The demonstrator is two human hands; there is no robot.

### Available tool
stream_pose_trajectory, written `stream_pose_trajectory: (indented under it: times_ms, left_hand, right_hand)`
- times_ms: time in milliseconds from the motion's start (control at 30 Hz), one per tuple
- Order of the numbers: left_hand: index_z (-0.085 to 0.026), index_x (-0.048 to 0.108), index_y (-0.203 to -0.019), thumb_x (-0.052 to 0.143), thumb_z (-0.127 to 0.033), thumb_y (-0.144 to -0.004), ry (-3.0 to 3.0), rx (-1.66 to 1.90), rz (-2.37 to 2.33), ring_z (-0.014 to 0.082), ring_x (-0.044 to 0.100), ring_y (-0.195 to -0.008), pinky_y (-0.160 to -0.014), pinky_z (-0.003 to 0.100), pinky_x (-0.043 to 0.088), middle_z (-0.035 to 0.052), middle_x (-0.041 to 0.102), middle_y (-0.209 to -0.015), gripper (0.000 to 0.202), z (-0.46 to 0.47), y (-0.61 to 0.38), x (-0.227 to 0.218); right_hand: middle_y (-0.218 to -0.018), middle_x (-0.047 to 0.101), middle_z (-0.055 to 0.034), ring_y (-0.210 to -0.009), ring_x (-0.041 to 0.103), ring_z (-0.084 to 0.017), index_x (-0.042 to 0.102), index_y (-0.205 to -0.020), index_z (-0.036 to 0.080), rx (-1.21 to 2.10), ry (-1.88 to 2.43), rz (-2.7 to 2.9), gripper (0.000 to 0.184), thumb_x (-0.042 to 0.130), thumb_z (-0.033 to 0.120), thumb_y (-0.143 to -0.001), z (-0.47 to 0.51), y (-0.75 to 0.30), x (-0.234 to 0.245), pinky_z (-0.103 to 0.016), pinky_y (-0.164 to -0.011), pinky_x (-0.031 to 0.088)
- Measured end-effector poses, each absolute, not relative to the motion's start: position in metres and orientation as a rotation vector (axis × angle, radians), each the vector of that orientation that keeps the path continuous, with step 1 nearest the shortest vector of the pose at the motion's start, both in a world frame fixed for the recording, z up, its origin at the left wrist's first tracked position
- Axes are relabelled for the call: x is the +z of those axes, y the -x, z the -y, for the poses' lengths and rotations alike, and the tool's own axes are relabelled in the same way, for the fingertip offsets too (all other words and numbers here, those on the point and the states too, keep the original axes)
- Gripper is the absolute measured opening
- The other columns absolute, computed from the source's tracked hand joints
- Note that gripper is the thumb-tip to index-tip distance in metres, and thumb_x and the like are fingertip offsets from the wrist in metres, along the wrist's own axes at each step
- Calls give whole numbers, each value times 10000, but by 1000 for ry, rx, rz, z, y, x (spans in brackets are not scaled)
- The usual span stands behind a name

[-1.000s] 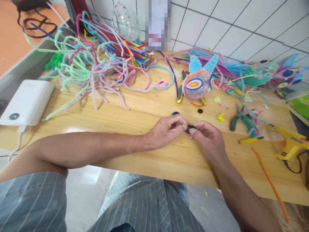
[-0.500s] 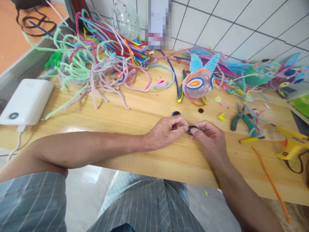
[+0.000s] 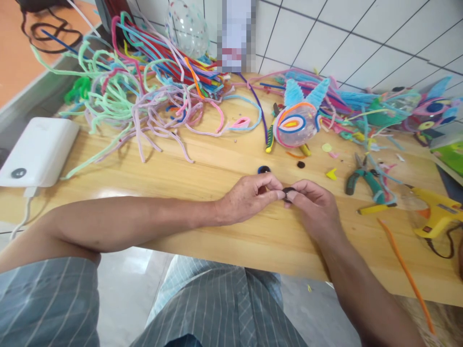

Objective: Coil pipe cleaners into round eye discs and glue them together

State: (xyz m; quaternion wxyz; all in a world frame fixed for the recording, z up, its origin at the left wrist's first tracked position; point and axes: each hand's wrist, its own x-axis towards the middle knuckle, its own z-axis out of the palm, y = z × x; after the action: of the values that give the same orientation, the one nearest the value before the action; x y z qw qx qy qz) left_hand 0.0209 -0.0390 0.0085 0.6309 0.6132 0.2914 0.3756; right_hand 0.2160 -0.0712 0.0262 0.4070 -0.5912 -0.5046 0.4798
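Observation:
Between the fingertips of both hands is a small black coil, which looks like wound pipe cleaner. My left hand pinches its left edge with thumb and forefinger. On the other side, my right hand grips it, the thumb lying over its face. Just behind my left hand lies a blue-rimmed black disc, partly covered by the fingers. A smaller black disc rests farther back on the table. Beyond it stands a clear balloon figure with blue fuzzy ears and a ringed orange, white and blue eye.
Tangled pipe cleaners heap up at the back left, near a white power bank. To the right lie green-handled pliers, a yellow glue gun and an orange pipe cleaner. A tiled wall bounds the back.
The black coil has turned slightly in my fingertips and shows more of its face. Both hands stay in nearly the same place.

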Motion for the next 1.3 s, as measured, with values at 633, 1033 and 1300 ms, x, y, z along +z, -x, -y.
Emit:
stream_pose_trajectory:
  times_ms: [633, 1033, 1300]
  left_hand:
    - [-134, 668, -862, 676, -446, -911, -1324, 795, -719, 83, 433, -651, -615, 236, 337, -26, 549, -718, 316, 39, -20, 6]
    - [-154, 607, -1014, 714, -376, -905, -1203, 796, -613, 95, 523, -758, -697, 241, 401, -4, 615, -869, 269, 39, -19, 12]
    - [-147, 592, -883, 745, -453, -864, -1164, 757, -639, 77, 457, -670, -640, 244, 345, -30, 564, -756, 343, 36, -23, 5]
  right_hand:
    - [-698, 709, 23, -654, 618, -146, 747, -883, 250, 1279, 1386, 1246, 76, 744, 317, -848, 70, -223, 23, -297, -692, 473]
    - [-655, 686, 30, -612, 590, -138, 718, -797, 244, 1199, 1450, 1255, 95, 737, 319, -852, 70, -223, 22, -288, -657, 446]
    - [-635, 667, 37, -590, 578, -126, 710, -818, 236, 1129, 1458, 1316, 74, 744, 301, -827, 72, -215, 28, -274, -624, 464]
